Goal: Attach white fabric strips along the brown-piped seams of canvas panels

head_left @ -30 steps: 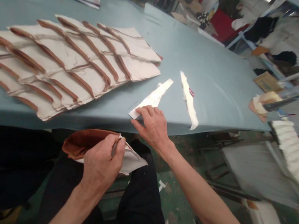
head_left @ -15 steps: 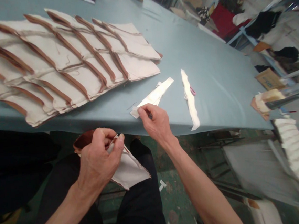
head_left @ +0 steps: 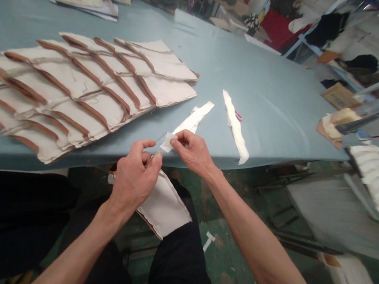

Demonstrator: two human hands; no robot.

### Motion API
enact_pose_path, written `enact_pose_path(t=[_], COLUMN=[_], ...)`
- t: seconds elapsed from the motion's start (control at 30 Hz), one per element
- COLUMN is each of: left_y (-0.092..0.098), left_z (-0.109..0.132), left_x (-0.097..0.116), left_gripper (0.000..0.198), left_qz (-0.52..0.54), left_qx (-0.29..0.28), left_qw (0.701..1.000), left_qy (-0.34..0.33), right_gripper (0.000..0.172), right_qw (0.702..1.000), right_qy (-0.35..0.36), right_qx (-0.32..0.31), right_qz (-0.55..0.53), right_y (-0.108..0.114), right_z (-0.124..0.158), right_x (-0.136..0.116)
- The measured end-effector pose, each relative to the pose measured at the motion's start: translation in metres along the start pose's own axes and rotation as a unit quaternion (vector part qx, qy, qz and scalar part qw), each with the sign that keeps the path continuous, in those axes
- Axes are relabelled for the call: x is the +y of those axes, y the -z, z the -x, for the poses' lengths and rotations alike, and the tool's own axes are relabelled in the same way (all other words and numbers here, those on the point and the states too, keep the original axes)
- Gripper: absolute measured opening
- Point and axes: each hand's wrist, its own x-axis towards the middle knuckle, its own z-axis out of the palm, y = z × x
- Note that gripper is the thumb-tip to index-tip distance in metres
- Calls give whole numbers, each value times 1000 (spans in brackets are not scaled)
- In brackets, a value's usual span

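My left hand (head_left: 135,172) grips a white cloth piece with brown edging (head_left: 165,205), which hangs over my lap below the table edge. Its thumb and forefinger are a little apart at the top, the other fingers curled round the cloth. Between the thumb and fingers of my right hand (head_left: 194,154) is a small white label (head_left: 168,142), held just above the table edge close to my left fingertips. Beyond that hand lies a bundle of white strips (head_left: 196,116). Further right is a long white strip (head_left: 235,132) with a small pink object (head_left: 238,115) beside it.
Overlapping rows of white cloth pieces with brown edges (head_left: 82,76) cover the left of the blue-green table (head_left: 273,126). Papers (head_left: 92,7) lie at its far left. A cardboard box (head_left: 340,96) and shelving stand at right. A white scrap (head_left: 209,240) is on the floor.
My right hand has lifted the small label off the strips and moved it slightly left. My left hand has risen with the cloth piece, so the two hands are closer together.
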Motion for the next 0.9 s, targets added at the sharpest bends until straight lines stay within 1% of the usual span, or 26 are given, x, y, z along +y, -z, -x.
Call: enact_pose_path(t=[0.1, 0.23, 0.43, 0.53, 0.63, 0.77, 0.9], left_y=[0, -6, -13, -14, -16, -17, -18], left_z=[-1, -3, -12, -14, -14, -11, -12], left_x=[-1, -1, 0, -4, -9, -10, -8], left_gripper=[45, 49, 51, 46, 41, 39, 52], left_qz=[-2, -3, -17, -31, -42, -48, -47], left_qx=[-15, -48, -58, -69, -75, -69, -35], left_qw=[1000, 999, 998, 997, 995, 996, 998], left_qy=[-9, -25, -21, -30, -40, -44, -39], right_gripper=[15, 18, 24, 30, 41, 51, 50], right_qw=[1000, 1000, 999, 999, 999, 998, 998], right_qy=[5, 16, 29, 33, 34, 42, 46], right_qx=[-9, -9, -6, -3, -14, -21, -21], right_qz=[-15, -18, -19, -18, -26, -38, -30], right_y=[1, 0, -1, 0, 2, 3, 3], right_z=[1, 2, 4, 4, 4, 3, 3], right_x=[0, 0, 3, 5, 6, 9, 12])
